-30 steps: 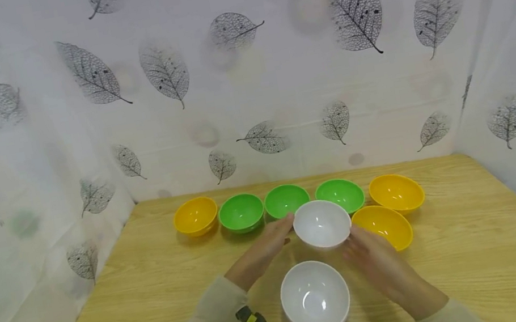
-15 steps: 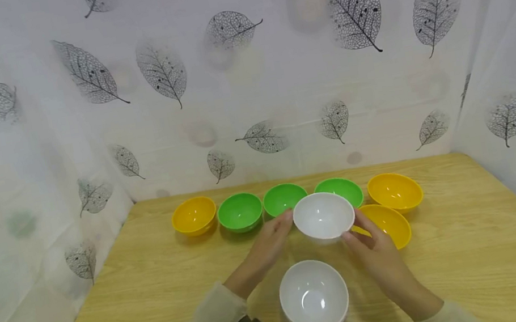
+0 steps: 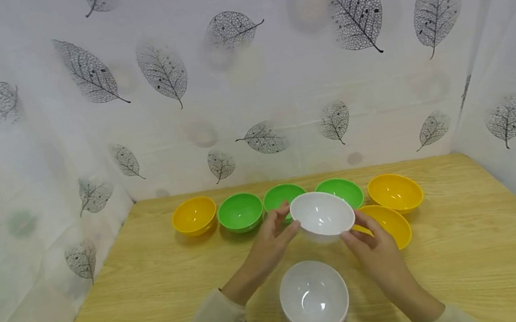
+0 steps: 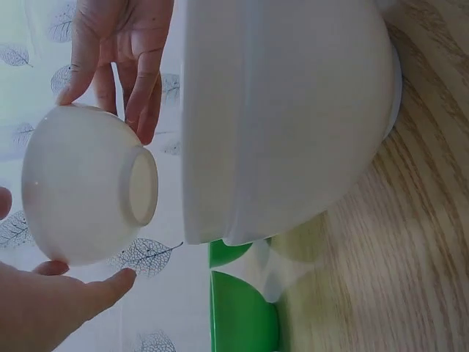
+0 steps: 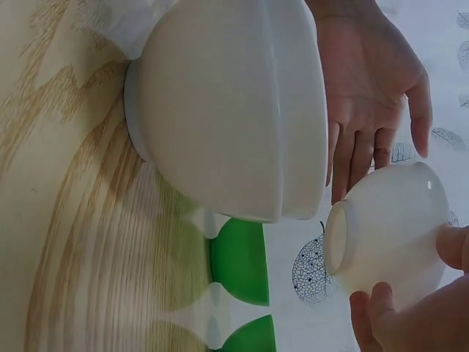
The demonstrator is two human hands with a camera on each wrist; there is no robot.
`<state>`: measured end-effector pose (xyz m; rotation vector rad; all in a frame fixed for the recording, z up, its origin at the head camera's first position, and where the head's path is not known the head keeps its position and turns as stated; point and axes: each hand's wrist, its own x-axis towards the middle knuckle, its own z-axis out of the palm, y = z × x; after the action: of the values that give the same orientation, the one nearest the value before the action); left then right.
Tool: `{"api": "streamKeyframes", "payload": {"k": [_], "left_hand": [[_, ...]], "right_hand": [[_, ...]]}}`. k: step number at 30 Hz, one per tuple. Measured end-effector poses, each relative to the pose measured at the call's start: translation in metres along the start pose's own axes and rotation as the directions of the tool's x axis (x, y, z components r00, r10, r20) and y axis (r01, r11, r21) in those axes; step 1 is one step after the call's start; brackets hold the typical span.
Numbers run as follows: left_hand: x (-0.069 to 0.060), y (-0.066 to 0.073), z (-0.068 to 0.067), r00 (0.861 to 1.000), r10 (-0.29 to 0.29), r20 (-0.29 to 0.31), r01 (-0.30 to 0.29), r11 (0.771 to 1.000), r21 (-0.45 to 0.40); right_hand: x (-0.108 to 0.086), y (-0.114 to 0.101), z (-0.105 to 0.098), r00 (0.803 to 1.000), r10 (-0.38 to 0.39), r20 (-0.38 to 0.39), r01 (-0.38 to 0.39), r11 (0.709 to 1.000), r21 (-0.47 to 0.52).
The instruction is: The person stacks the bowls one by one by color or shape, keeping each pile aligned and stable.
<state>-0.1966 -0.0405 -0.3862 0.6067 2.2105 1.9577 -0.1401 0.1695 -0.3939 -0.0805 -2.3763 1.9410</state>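
A white bowl (image 3: 322, 214) is held tilted in the air above the table, its inside facing my head camera. My right hand (image 3: 380, 254) grips its right side between thumb and fingers. At its left rim, my left hand (image 3: 265, 249) holds it with thumb and fingertips. Below, white bowls (image 3: 314, 298) stand upright on the table; the wrist views show a double rim line, like one bowl nested in another. The raised bowl's foot ring shows in the left wrist view, where the white bowl (image 4: 88, 183) sits between both hands.
Behind the hands stand green bowls (image 3: 241, 213) in a row, with a yellow bowl (image 3: 194, 217) at the left end. Two more yellow bowls, one at the back (image 3: 395, 192) and one nearer (image 3: 394, 226), stand right. A leaf-patterned curtain (image 3: 252, 70) encloses the wooden table (image 3: 157, 294).
My right hand has closed its fingers on the white bowl's right side. The left fingers have shifted onto its left rim, and the bowl has risen slightly and tilted.
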Motion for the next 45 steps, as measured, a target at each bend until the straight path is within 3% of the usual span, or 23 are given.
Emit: {"api": "streamKeyframes", "payload": {"k": [5, 9, 14, 17, 24, 29, 36, 43, 45], "left_hand": [[-0.004, -0.001, -0.004, 0.998, 0.03, 0.048, -0.027, 0.998, -0.055], [-0.006, 0.0, -0.008, 0.998, 0.046, 0.037, -0.043, 0.996, -0.076], [-0.008, 0.003, -0.012, 0.998, 0.038, 0.039, -0.033, 0.991, -0.126], [-0.01, 0.005, -0.016, 0.998, 0.02, 0.055, -0.014, 0.994, -0.11], [-0.017, 0.005, -0.025, 0.988, 0.048, 0.148, -0.044, 0.999, -0.03], [-0.025, 0.007, -0.029, 0.977, 0.049, 0.209, -0.053, 0.999, 0.013], [-0.029, 0.011, -0.033, 0.962, 0.098, 0.257, -0.112, 0.993, 0.043], [-0.034, 0.011, -0.035, 0.946, 0.137, 0.294, -0.162, 0.985, 0.06], [-0.037, 0.01, -0.036, 0.94, 0.148, 0.307, -0.176, 0.982, 0.063]], "right_hand": [[-0.005, -0.002, 0.0, 0.999, -0.043, -0.005, 0.043, 0.997, 0.061], [-0.008, -0.002, 0.0, 0.996, -0.09, 0.001, 0.09, 0.991, 0.102], [-0.011, -0.002, -0.004, 0.994, -0.11, 0.027, 0.107, 0.992, 0.072], [-0.014, -0.003, -0.005, 0.992, -0.115, 0.05, 0.111, 0.992, 0.062], [-0.019, -0.003, -0.006, 0.982, -0.167, 0.089, 0.16, 0.984, 0.082], [-0.023, -0.003, -0.007, 0.96, -0.242, 0.14, 0.219, 0.962, 0.161], [-0.028, -0.001, -0.006, 0.936, -0.312, 0.164, 0.273, 0.936, 0.224], [-0.03, 0.004, -0.007, 0.909, -0.356, 0.215, 0.315, 0.927, 0.205], [-0.03, 0.005, -0.007, 0.892, -0.392, 0.226, 0.356, 0.916, 0.186]]}}
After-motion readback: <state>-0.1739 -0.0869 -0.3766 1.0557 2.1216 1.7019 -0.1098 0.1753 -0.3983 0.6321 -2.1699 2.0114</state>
